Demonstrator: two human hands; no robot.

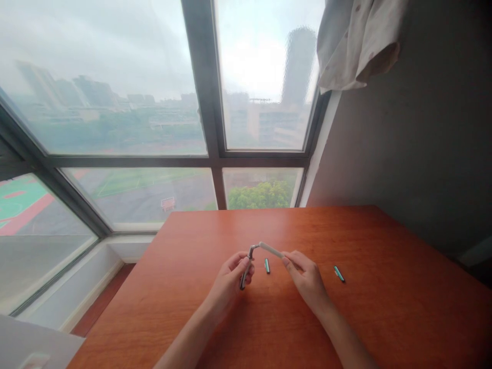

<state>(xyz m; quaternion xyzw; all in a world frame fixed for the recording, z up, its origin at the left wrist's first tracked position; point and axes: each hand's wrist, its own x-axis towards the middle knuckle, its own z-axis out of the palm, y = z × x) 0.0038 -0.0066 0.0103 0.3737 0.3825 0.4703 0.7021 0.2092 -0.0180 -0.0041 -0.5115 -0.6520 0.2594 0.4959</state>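
"Head view: what do the hands have hold of?"

"The left hand curls its fingers around a dark handle, thumb against it. The right hand pinches a pale rod near one end. Whether the rod's far tip touches the handle's bent neck cannot be told."

"And where is the handle?"

"Just left of the near cartridge, the green-faced one lying on the bench. The rod slants just beyond that cartridge, and a second cartridge lies well to its right."

"If the step is working the rod's tip at the neck, how is it done well?"

"Probably with the left hand as a steady anchor and only the right hand making small, light adjustments. A hard push could skew the slim neck, and a dropped wrist might knock the near cartridge."
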